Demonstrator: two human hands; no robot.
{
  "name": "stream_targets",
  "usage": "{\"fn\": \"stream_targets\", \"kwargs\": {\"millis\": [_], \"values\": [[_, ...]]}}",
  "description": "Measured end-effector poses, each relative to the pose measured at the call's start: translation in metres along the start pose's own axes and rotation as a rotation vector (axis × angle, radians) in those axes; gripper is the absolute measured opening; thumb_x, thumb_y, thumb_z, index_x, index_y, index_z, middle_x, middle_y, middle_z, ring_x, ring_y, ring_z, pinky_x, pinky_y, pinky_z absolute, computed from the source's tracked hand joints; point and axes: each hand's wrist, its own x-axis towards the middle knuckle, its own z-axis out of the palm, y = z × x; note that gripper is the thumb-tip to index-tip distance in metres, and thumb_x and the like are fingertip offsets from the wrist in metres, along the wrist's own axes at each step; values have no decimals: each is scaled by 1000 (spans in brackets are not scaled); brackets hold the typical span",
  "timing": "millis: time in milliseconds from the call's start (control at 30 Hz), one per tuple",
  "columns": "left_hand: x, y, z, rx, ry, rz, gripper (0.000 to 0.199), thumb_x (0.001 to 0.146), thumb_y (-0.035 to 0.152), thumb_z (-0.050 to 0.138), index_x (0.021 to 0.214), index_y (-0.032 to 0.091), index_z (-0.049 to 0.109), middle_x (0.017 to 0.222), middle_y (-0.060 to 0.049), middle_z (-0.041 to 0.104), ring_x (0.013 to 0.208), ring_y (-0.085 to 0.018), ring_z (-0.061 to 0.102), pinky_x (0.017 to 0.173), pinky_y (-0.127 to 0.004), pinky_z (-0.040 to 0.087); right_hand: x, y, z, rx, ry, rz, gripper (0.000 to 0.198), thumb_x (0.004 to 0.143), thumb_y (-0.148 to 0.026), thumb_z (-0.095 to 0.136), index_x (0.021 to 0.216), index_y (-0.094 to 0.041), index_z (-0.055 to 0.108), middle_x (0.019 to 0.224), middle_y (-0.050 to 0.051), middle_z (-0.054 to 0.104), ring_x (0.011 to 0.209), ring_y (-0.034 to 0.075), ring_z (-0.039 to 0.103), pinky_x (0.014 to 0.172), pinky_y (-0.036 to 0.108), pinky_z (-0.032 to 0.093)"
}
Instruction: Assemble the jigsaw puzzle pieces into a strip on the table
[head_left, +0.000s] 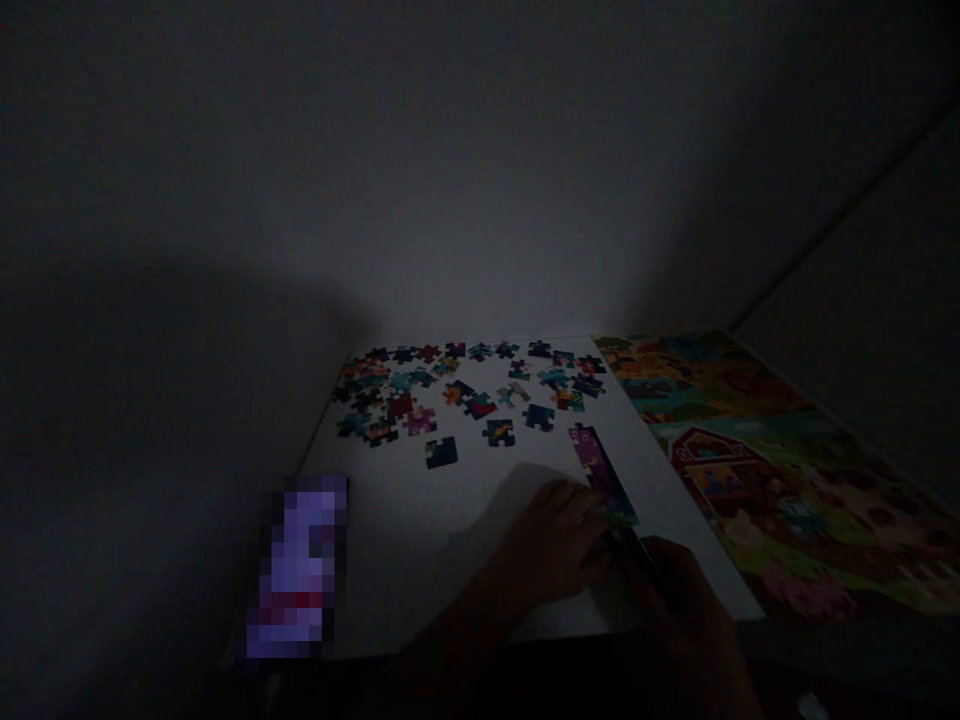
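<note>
A narrow strip of joined puzzle pieces (604,470), purple at the top and dark blue-green below, lies at a slant on the white board. My left hand (562,540) is on the left side of its lower end, its fingers curled in against the pieces. From the right, my right hand (679,590) closes around a dark piece at the strip's bottom, but the dim light and the fingers hide most of it. Loose puzzle pieces (441,452) lie farther up the board, the nearest ones apart from both hands.
Several more loose pieces (397,405) crowd the far left of the white board (390,540). A lit phone-like screen (300,565), pixelated, is at the left edge. Colourful farm pictures (757,480) cover the right side. A wall (480,200) rises behind.
</note>
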Motion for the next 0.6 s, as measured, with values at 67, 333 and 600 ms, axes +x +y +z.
{"fn": "stream_targets", "kwargs": {"millis": [67, 333, 600], "values": [[-15, 1, -6, -12, 68, -99, 19, 91, 27, 55, 107, 19, 62, 119, -7, 66, 116, -23, 59, 109, -40, 42, -2, -12, 6, 89, -70, 14, 41, 75, -54, 63, 100, -22, 59, 97, 7, 72, 90, 25, 68, 80, 34, 53], [-93, -30, -27, 211, 219, -464, 50, 89, 26, 53, 138, 19, 44, 130, -12, 62, 119, -27, 59, 100, -47, 50, 10, -75, 86, 418, -571, -2, 31, 76, -35, 61, 103, -21, 56, 91, 6, 71, 84, 24, 68, 75, 35, 52], [-99, -102, -75, 360, 163, -473, 21, 91, 33, 53, 105, 23, 65, 120, -8, 65, 113, -28, 59, 99, -50, 48, 37, -107, 113, 102, -821, -164, 60, 87, -28, 54, 143, -18, 38, 107, 9, 69, 91, 21, 67, 82, 35, 49]]}}
